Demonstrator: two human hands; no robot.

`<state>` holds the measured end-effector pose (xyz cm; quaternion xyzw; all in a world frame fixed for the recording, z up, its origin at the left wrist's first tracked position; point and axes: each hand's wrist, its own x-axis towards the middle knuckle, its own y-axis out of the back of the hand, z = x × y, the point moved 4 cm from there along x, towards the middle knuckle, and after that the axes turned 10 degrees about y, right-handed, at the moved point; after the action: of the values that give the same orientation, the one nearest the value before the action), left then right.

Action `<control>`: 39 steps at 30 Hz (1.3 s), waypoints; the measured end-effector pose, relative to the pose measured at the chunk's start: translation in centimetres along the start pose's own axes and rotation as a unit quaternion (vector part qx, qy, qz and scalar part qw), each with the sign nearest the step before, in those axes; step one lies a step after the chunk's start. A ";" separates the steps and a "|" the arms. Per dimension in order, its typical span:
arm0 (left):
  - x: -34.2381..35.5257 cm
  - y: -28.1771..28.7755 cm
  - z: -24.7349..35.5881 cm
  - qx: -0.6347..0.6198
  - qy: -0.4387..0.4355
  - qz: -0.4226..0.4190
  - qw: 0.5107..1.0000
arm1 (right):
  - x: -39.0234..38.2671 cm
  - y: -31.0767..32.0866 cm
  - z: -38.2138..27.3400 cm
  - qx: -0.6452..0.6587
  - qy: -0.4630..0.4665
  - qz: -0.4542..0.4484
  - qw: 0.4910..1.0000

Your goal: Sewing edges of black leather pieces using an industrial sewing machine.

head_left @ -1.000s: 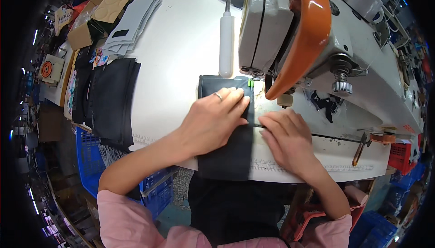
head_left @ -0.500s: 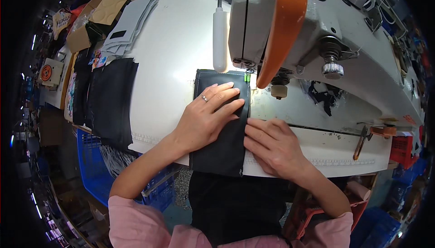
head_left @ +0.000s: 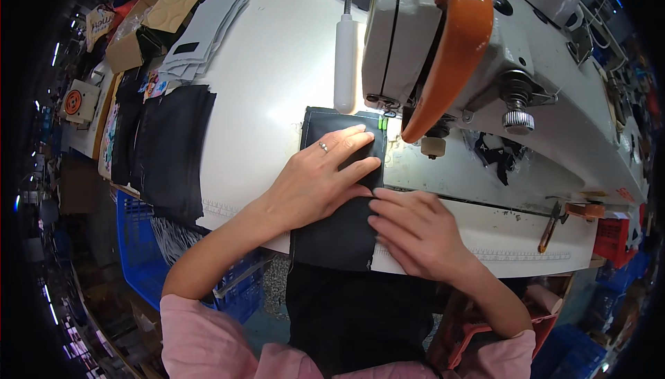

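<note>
A black rectangular fabric panel point(head_left: 332, 237) with stitched edges lies lengthwise on the white table, its near end hanging slightly over the front edge. Its far end reaches under the sewing machine point(head_left: 388, 46), beside a small bright green piece point(head_left: 382, 123). My left hand point(head_left: 322, 174), wearing a ring, rests flat on the panel with its fingers spread. At the panel's right edge, my right hand point(head_left: 422, 233) has its fingers together and bent on the cloth, close to my left thumb. The cloth creases between the two hands. My right thumb is hidden.
Stacked black panels point(head_left: 173, 150) and grey pieces point(head_left: 208, 32) lie at the left. A lamp point(head_left: 344, 67) hangs beside the machine's orange lever point(head_left: 457, 46). Thread snips point(head_left: 551, 228) lie at the right. A blue basket point(head_left: 138, 247) stands below the table's left side.
My right hand has shifted slightly down and left over the panel's edge. My left thumb now meets it, and a crease shows in the cloth. The whole view has shifted slightly.
</note>
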<state>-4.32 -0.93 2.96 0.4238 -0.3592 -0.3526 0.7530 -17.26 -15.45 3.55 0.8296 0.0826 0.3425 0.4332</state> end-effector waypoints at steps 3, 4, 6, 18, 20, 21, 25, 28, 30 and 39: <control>0.1 0.2 0.0 0.013 -0.002 -0.008 1.000 | 0.2 -0.1 0.2 0.009 0.004 -0.003 1.000; 0.1 0.2 0.0 0.019 -0.003 -0.012 1.000 | 0.3 -0.3 0.2 0.013 0.007 -0.005 1.000; 0.4 0.2 0.1 0.026 -0.004 -0.014 1.000 | 0.2 -0.5 0.5 0.017 0.010 -0.006 1.000; 3.6 -0.2 -2.4 0.053 0.060 -0.065 0.995 | 1.6 -0.1 3.8 0.024 -0.020 0.006 0.999; 4.0 -0.2 -2.5 0.062 0.101 -0.100 0.988 | 1.6 -0.1 3.9 0.018 -0.021 0.001 1.000; 4.0 0.3 -2.0 0.056 0.074 -0.070 0.993 | 1.3 -0.1 3.6 0.021 -0.024 0.002 0.999; 1.3 1.9 1.0 -0.071 -0.009 0.018 0.997 | -0.6 0.5 2.2 0.019 -0.130 0.040 0.991; -1.8 1.4 2.8 -0.061 -0.022 -0.006 0.998 | -1.8 0.1 -0.1 0.020 -0.134 0.034 0.990; -3.3 1.1 3.2 -0.043 -0.044 -0.003 0.998 | -2.2 -0.3 -1.1 0.011 -0.133 0.027 0.991; -4.1 0.5 3.2 -0.034 -0.041 0.008 0.999 | -1.8 -1.3 -2.4 -0.035 -0.119 -0.018 0.992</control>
<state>-8.93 1.48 3.68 0.3800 -0.3809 -0.3761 0.7543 -19.99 -13.81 2.55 0.8470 0.0331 0.2360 0.4751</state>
